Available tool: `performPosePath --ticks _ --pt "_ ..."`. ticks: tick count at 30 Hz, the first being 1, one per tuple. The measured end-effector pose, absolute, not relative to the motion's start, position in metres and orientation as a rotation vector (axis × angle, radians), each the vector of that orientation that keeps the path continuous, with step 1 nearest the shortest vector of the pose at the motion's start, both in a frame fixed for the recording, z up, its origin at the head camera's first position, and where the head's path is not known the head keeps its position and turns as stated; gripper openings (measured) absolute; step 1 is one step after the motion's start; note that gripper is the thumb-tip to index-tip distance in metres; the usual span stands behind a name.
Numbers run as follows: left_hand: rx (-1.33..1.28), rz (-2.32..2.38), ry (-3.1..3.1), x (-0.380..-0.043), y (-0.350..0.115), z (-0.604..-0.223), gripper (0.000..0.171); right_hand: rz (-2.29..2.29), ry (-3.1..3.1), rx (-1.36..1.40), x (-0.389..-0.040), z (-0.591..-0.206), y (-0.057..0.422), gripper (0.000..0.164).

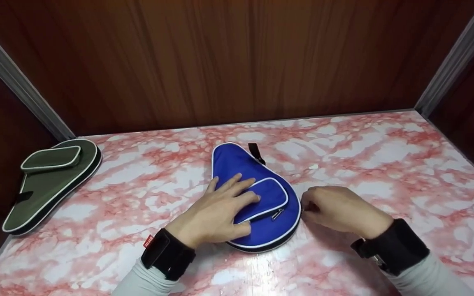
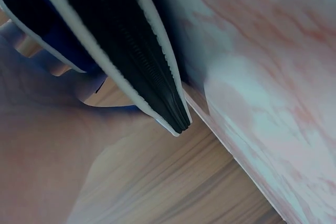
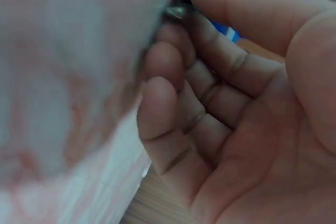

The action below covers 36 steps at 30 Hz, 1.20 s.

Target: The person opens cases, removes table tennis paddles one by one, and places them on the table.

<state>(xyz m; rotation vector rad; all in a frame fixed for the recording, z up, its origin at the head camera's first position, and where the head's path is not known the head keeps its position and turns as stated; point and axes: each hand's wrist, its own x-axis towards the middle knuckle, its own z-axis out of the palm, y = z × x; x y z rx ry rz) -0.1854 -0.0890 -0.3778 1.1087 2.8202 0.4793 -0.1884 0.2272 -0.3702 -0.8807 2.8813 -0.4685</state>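
Note:
A blue table tennis bat case (image 1: 237,160) with white piping lies on the table, its narrow end pointing away. My left hand (image 1: 220,209) rests on its face with spread fingers, partly over the small front pocket (image 1: 272,193). A small zipper pull (image 1: 277,214) hangs from that pocket. At the case's right edge, my right hand (image 1: 340,207) pinches a metal zipper pull (image 3: 176,12) between thumb and index finger, the other fingers curled in. The left wrist view shows the black zipper side (image 2: 142,61) of the case, its teeth closed there.
A green bat case (image 1: 52,181) of the same shape lies at the table's left, near the side wall. A black strap (image 1: 256,153) sticks out beside the blue case. Brown panels (image 1: 237,61) enclose the marbled red-and-white table (image 1: 364,156) at the back and sides.

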Motion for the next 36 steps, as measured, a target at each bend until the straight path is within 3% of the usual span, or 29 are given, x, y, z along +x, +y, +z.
performPosePath --ticks 19,36 --pt "1.071 0.467 2.84 -0.187 -0.089 -0.379 0.061 -0.269 3.044 -1.094 -0.177 -0.385 0.227 0.029" --pt "1.083 0.469 2.84 -0.187 -0.09 -0.379 0.062 -0.253 2.983 -1.167 -0.168 -0.383 0.224 0.016"
